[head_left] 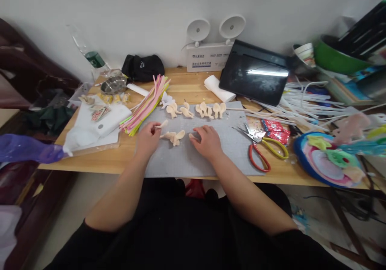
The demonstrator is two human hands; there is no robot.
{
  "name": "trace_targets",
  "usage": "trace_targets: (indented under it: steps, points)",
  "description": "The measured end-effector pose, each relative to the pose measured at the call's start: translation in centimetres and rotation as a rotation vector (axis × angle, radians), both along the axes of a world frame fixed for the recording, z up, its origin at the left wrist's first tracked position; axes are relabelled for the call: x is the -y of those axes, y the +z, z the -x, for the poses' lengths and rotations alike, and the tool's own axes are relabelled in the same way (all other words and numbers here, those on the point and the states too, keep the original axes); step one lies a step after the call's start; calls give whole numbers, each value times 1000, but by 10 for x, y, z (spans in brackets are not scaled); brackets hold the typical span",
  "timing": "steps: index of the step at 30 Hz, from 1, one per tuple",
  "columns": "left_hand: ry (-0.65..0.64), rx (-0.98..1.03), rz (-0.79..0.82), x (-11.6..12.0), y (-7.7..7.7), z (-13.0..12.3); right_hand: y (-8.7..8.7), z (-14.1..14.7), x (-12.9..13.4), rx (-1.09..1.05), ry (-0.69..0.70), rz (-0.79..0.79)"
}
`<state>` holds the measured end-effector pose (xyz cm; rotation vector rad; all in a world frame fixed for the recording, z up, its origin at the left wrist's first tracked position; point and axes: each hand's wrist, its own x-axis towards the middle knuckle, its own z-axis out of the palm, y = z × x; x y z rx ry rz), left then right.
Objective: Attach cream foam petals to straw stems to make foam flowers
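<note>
**Curled cream piece (pixel 175 138) on the mat, one hand pinching**

So I've got the curled cream piece lying on the grey mat (pixel 196 159), between the two hands. My left hand (pixel 148 138) is closed in a pinch on a small cream bit (pixel 164 123), just beside it. Right hand (pixel 208 142) is partly open over the mat, thumb and index apart; can't tell if anything's at the thumb tip.

Behind them there's a row of similar cream pieces (pixel 204 111) along the mat's far side. A bundle of pink and yellow strips (pixel 147 106) sits off to the left, partly over the mat. On the right, scissors (pixel 255 140) lie open, one handle red, one yellow, near some red packets (pixel 276 130). It's all on a wooden surface (pixel 90 160).
</note>
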<state>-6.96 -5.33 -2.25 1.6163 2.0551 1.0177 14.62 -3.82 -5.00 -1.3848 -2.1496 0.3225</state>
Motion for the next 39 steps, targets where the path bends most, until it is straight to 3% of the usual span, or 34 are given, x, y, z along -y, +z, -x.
trace_targets:
  steps: [2,5,8,10,15,17,23,27,32,34,39]
  points:
    - [-62,-129,83,1,-1,4,0,1,0,65,35,56]
    - [-112,-254,121,3,-4,8,0,0,-2,-5,2,70]
    - [-134,-322,40,6,-4,10,-1,-3,-5,-127,-125,-3]
    - [-225,-356,-35,8,-3,10,-1,-4,-6,-138,-171,-47]
    - [-468,-450,5,7,-2,5,-3,-2,-5,-63,-67,-42]
    - [-448,-467,32,5,-4,5,-3,-1,-3,-45,-37,-21]
    - [-227,-464,40,2,-11,11,-3,-1,-2,57,5,20]
    - [-175,-447,14,2,-13,11,-5,2,-5,0,-86,17]
    - [-90,-284,-90,2,-17,15,1,5,-9,23,-176,-119]
    - [-85,-217,-110,3,-17,21,8,10,-9,56,-111,-158]
    - [-193,-195,-108,6,-15,32,23,39,-9,182,334,-54]
